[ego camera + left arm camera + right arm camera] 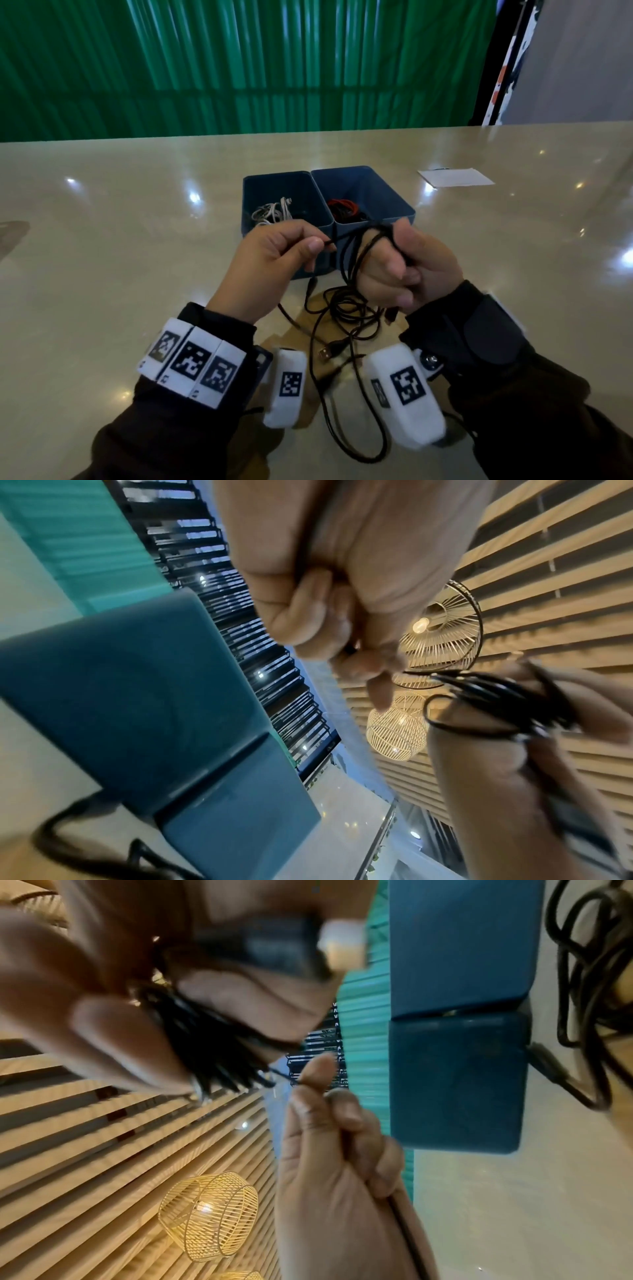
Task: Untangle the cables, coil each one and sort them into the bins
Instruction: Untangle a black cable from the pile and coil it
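A black cable (346, 270) runs between my two hands in front of two blue bins. My left hand (317, 245) pinches a strand of it between thumb and forefinger. Several loops are wound round the fingers of my right hand (394, 267), which grips them. The remaining cable lies in loose tangled loops on the table (342, 315), and a USB plug (325, 353) lies below them. The left bin (274, 178) holds white cables (272, 212); the right bin (383, 192) holds red and black cables (344, 207). In the right wrist view the black loops (205, 1042) bunch against my fingers (113, 1031).
A white sheet of paper (455, 177) lies at the back right of the glossy beige table (120, 222). A green curtain (239, 61) hangs behind the far edge. White marker blocks (289, 387) sit on both wrists, close above the loose cable.
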A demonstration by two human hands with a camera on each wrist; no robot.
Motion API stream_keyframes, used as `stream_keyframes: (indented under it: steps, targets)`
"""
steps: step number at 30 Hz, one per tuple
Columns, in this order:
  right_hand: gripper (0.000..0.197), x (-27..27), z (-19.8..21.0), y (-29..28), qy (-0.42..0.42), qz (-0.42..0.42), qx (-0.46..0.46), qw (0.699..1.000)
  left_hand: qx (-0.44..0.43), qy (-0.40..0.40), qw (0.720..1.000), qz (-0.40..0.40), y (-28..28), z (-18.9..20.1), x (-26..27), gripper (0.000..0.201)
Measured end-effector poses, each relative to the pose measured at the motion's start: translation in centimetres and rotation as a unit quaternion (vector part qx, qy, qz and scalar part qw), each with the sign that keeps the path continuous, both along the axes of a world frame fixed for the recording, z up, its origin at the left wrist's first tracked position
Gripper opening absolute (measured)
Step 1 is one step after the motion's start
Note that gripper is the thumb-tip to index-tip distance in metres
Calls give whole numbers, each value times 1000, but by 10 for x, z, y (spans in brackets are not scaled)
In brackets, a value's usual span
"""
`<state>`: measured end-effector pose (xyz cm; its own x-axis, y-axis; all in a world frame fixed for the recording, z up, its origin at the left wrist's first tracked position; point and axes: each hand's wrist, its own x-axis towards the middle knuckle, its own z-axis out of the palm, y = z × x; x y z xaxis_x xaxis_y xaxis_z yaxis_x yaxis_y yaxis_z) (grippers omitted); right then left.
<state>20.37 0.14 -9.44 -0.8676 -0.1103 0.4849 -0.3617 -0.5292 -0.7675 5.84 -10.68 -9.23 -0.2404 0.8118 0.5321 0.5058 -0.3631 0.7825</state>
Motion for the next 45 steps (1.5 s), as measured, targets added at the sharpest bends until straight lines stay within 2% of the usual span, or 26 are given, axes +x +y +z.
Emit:
stream_keyframes:
  steps: [3, 5, 7, 9, 12, 14, 16, 18, 19, 20, 21, 24, 26, 29, 32, 34, 36, 38, 40, 43, 45]
  targets:
    - [30, -8, -1, -2, 54, -27, -122, 991, -70, 82, 994, -2, 5, -9, 2, 39]
    - [34, -10, -1, -1, 48, -136, -165, 976, -121, 146, 982, -8, 5, -11, 3, 39]
    - [39, -10, -1, 2, 28, -277, -158, 947, -175, 181, 968, -18, 5, -11, 5, 30]
    - [37, -11, -1, 7, 13, -372, -130, 919, -218, 196, 955, -41, 4, -12, 7, 30]
    - [29, -12, -8, 17, -27, -500, 15, 865, -244, 212, 942, -94, 2, -9, 12, 31]
    - [22, -11, -11, 19, -54, -573, 188, 796, -239, 225, 937, -118, 0, -6, 17, 28]
    - [20, -11, -10, 18, -89, -572, 375, 724, -211, 217, 946, -117, -3, -2, 20, 20]
    - [26, -8, -8, 15, -145, -504, 493, 694, -153, 208, 962, -88, -4, 2, 18, 12]
    - [33, -7, -7, 14, -176, -472, 516, 693, -123, 200, 969, -70, -5, 4, 14, 10]
    - [39, -5, -6, 12, -203, -446, 513, 704, -97, 187, 976, -52, -6, 5, 10, 10]
    - [43, -3, -4, 11, -220, -416, 490, 734, -75, 175, 981, -31, -7, 7, 4, 9]
    - [53, 1, -2, 7, -225, -299, 379, 847, -9, 151, 988, 25, -12, 11, -9, 8]
    - [56, 1, -2, 3, -219, -223, 333, 889, 28, 145, 988, 40, -13, 12, -11, 11]
    - [49, -1, -5, -1, -168, -126, 235, 949, 40, 132, 990, 33, -9, 10, -9, 14]
    - [40, -6, -9, -2, -67, -63, 75, 993, -6, 142, 990, 24, -2, 3, -7, 12]
    - [34, -11, -8, -2, -2, -51, -23, 998, -75, 141, 987, 10, 0, -3, -6, 17]
    - [26, -13, -6, -2, 44, -60, -108, 991, -156, 175, 972, -4, 2, -6, -4, 21]
    - [22, -10, -3, 0, 54, -128, -167, 976, -211, 223, 952, -12, 1, -7, 0, 29]
    - [29, -9, -2, 1, 32, -233, -188, 953, -220, 231, 947, -29, 0, -6, 3, 33]
    - [23, -12, -4, 1, -18, -337, -129, 933, -240, 249, 937, -56, -3, 0, 9, 27]
    - [15, -15, -9, 0, -66, -402, 20, 913, -250, 259, 931, -66, -4, 1, 10, 24]
